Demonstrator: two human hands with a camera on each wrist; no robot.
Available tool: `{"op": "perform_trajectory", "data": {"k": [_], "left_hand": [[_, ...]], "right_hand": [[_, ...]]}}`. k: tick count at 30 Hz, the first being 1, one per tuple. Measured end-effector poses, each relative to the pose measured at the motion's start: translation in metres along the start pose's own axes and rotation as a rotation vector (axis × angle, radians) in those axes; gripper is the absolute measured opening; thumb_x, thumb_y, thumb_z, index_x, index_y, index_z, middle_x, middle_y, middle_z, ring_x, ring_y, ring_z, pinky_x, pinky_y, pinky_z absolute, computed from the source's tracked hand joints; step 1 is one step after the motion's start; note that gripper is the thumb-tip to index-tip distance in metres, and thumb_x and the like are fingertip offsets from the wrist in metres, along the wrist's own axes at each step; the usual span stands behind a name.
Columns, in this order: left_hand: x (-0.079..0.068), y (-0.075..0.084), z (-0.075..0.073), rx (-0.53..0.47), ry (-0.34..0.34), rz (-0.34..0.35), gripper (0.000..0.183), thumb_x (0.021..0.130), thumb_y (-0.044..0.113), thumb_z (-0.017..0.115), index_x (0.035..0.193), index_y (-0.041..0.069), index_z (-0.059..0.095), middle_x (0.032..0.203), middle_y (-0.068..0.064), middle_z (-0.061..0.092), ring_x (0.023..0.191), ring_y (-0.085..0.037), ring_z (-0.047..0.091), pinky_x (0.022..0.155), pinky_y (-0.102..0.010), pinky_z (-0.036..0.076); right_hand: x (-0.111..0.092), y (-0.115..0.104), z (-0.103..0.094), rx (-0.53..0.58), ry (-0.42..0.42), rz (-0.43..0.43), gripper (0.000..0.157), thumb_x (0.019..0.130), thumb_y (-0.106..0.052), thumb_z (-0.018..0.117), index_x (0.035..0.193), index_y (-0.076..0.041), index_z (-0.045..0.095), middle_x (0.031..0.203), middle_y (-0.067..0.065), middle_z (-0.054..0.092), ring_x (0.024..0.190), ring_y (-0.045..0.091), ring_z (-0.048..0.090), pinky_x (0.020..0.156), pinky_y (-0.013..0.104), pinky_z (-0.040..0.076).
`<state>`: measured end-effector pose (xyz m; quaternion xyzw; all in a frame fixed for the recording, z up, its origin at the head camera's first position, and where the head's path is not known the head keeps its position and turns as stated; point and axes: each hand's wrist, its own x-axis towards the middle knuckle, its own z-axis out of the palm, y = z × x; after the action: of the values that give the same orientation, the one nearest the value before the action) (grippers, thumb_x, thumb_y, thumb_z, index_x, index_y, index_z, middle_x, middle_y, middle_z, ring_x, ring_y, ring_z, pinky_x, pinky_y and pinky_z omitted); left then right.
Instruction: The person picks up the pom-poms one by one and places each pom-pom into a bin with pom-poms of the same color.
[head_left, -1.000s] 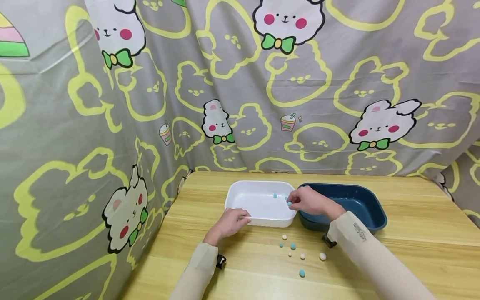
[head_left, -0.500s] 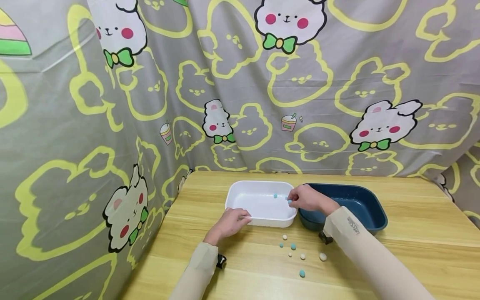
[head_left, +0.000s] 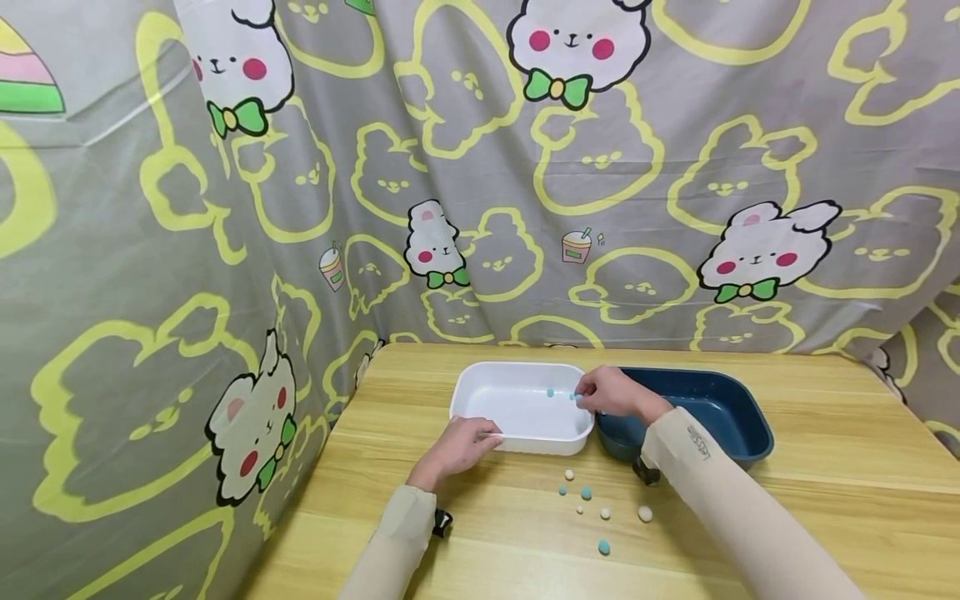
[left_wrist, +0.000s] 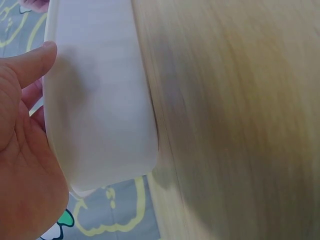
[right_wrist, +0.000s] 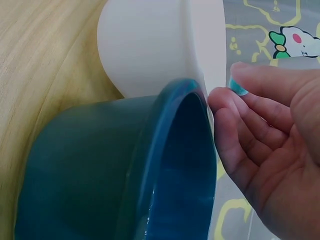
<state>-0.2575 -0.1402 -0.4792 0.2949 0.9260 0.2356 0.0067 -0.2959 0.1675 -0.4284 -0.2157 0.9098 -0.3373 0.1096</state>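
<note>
My left hand (head_left: 457,446) holds the near left rim of a white plastic basin (head_left: 510,408); in the left wrist view its thumb lies at the rim, with other fingers behind the wall. Over the basin's right end, my right hand (head_left: 615,392) pinches a small light-blue ball (right_wrist: 238,87) between thumb and fingers. Another light-blue ball (head_left: 551,392) lies inside the white basin, and one more shows close to the right fingertips. Beneath the right hand and wrist stands a dark blue basin (head_left: 731,421), side by side with the white one.
Several loose balls lie on the wooden table (head_left: 510,533) in front of the basins: white ones such as the ball (head_left: 645,514) at the right, and light-blue ones such as the ball (head_left: 603,547) nearest me. A patterned grey curtain (head_left: 495,183) hangs behind and to the left.
My right hand has risen slightly, its forearm swinging a little left, with the light-blue ball still pinched. My left hand stays on the white basin's rim.
</note>
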Motion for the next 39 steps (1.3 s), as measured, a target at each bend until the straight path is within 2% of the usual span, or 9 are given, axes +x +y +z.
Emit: {"op": "perform_trajectory", "data": {"k": [8,15,28,31,39], "left_hand": [[-0.001,0.001,-0.001,-0.005,-0.006,-0.006,0.019,0.096,0.033,0.054,0.093,0.022,0.069,0.093,0.014,0.067,0.093,-0.006,0.061,0.093,-0.038,0.037],[-0.002,0.001,-0.002,-0.024,-0.011,-0.007,0.019,0.097,0.032,0.054,0.093,0.022,0.069,0.093,0.013,0.067,0.093,-0.008,0.061,0.092,-0.038,0.039],[0.001,0.000,-0.001,-0.014,-0.015,0.013,0.020,0.097,0.034,0.052,0.094,0.022,0.069,0.092,0.015,0.066,0.093,-0.007,0.061,0.093,-0.037,0.038],[0.002,0.001,-0.001,-0.014,-0.018,0.008,0.021,0.097,0.034,0.052,0.095,0.023,0.069,0.092,0.015,0.066,0.093,-0.006,0.061,0.093,-0.037,0.038],[0.000,0.001,-0.002,-0.009,-0.023,-0.016,0.021,0.097,0.033,0.052,0.095,0.022,0.069,0.092,0.014,0.066,0.093,-0.007,0.061,0.094,-0.037,0.037]], "right_hand": [[0.006,0.002,0.000,0.023,0.014,0.059,0.012,0.089,-0.010,0.063,0.094,-0.001,0.070,0.069,0.003,0.061,0.063,0.020,0.057,0.057,0.029,0.047],[0.010,-0.003,0.002,0.039,0.008,0.121,0.014,0.090,-0.013,0.064,0.097,-0.002,0.070,0.079,0.004,0.064,0.068,0.016,0.058,0.064,0.031,0.050],[0.023,-0.004,0.007,0.038,0.003,0.153,0.017,0.090,-0.013,0.063,0.100,-0.001,0.070,0.083,0.006,0.065,0.072,0.017,0.060,0.066,0.031,0.050],[0.027,-0.004,0.007,0.049,-0.001,0.177,0.018,0.091,-0.013,0.063,0.102,-0.001,0.069,0.084,0.005,0.065,0.072,0.017,0.059,0.069,0.031,0.050],[0.030,-0.006,0.010,0.045,-0.012,0.176,0.025,0.090,-0.014,0.064,0.109,0.001,0.067,0.089,0.006,0.066,0.074,0.017,0.060,0.072,0.032,0.052]]}}
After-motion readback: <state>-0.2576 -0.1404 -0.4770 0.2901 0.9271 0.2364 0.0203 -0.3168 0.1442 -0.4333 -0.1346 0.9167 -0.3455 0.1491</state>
